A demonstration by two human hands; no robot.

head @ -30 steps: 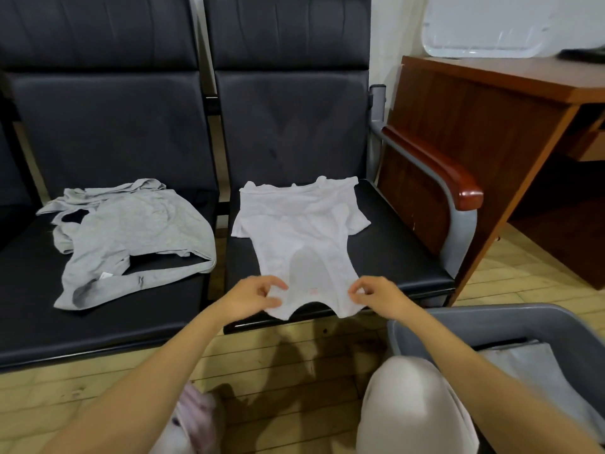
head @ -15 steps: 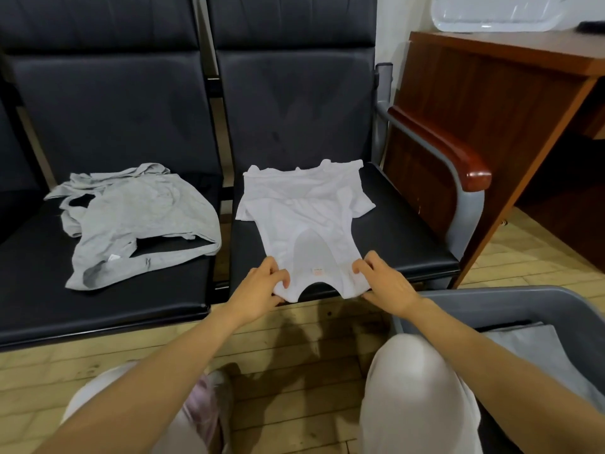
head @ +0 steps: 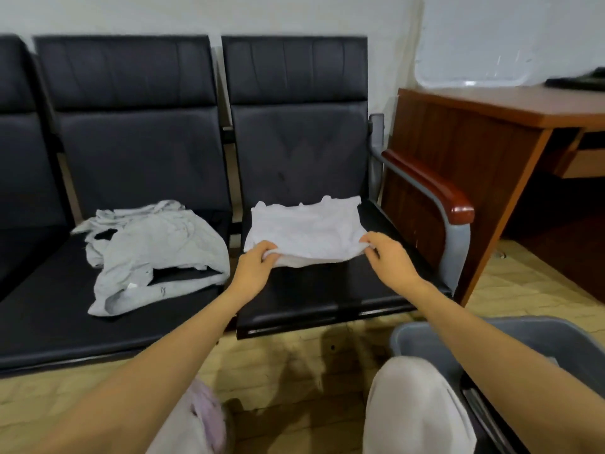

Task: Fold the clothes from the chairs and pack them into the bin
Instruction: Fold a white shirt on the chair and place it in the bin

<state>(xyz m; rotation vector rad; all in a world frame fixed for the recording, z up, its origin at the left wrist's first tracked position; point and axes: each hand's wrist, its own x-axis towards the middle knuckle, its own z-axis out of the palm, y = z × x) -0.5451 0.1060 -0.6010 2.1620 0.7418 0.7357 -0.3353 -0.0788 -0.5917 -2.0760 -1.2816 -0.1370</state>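
Observation:
A white t-shirt (head: 306,229) lies folded over on itself on the right black chair seat (head: 327,290). My left hand (head: 253,267) pinches its near left corner, and my right hand (head: 388,257) pinches its near right corner, both at the fold's front edge. A crumpled grey garment (head: 147,250) lies spread on the left chair seat (head: 49,316). The grey bin (head: 425,335) stands on the floor at the lower right, partly behind my right arm, with some white cloth inside.
The right chair has a metal armrest with a wooden pad (head: 432,188). A brown wooden desk (head: 491,126) stands to its right, with a clear plastic tray (head: 471,70) on top. My knees in light trousers (head: 412,404) fill the bottom of the view.
Both hands have carried the shirt's near end away from me and laid it over the far half, so the shirt now lies folded in half. The camera has tilted up.

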